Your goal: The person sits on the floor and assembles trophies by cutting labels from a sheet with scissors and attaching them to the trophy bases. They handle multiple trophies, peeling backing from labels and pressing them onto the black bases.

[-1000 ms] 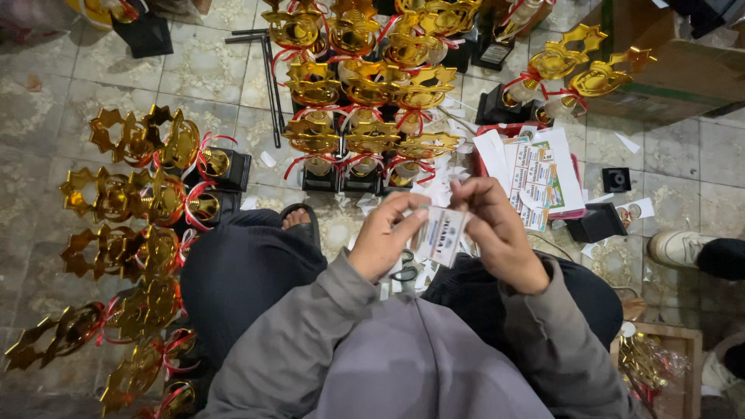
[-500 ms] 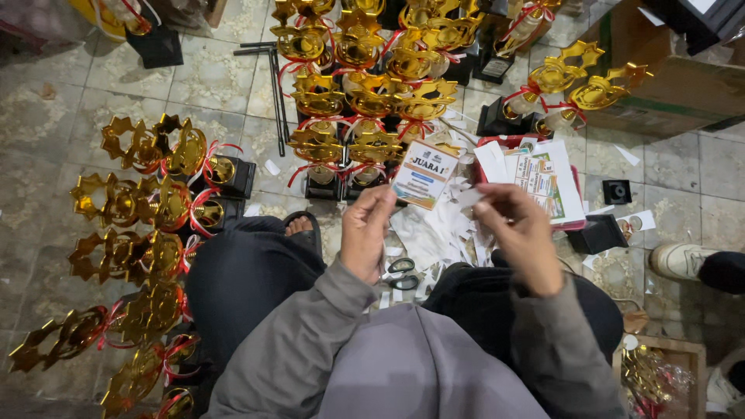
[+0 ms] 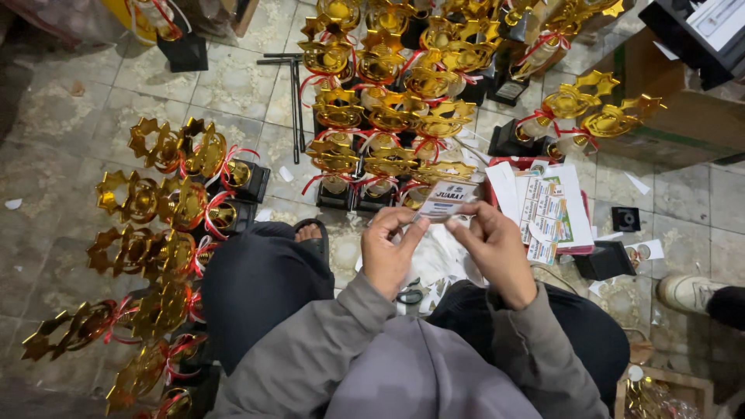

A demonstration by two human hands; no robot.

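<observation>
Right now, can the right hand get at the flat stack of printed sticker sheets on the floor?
Probably yes: the right hand is beside the flat stack of printed sticker sheets, nothing between, but its fingers hold a small printed label.

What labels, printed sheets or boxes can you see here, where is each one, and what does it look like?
Small label: held between left hand and right hand, rectangular, white with dark band.
Label sheets: on the floor right of the hands, white stack with small colourful rectangles.
Cardboard box: upper right, brown.
</observation>
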